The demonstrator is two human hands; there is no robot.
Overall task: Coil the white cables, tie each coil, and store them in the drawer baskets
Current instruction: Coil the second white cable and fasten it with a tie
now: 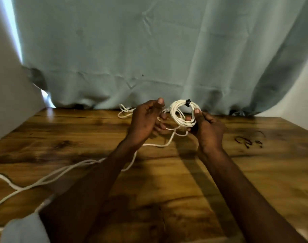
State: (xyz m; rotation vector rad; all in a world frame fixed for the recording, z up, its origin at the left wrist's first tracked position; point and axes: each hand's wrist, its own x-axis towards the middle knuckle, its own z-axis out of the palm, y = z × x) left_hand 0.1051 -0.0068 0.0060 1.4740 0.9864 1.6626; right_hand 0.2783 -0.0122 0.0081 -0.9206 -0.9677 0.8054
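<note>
I am seeing both bare forearms reaching forward and converging toward the coil (184, 113), which I am using as my landmark. The right hand (206, 128) is sitting just right of and below the coil, knuckles toward me, thumb (197, 112) pressing on the coil's right rim while the curled fingers are pinching it from behind. The left hand (147, 118) is hovering just left of the coil, palm turned toward it, thumb pointing up, fingers loosely curling around the loose strand that is running off the coil's lower edge. Both wrists are lifting slightly, held below the coil.
</note>
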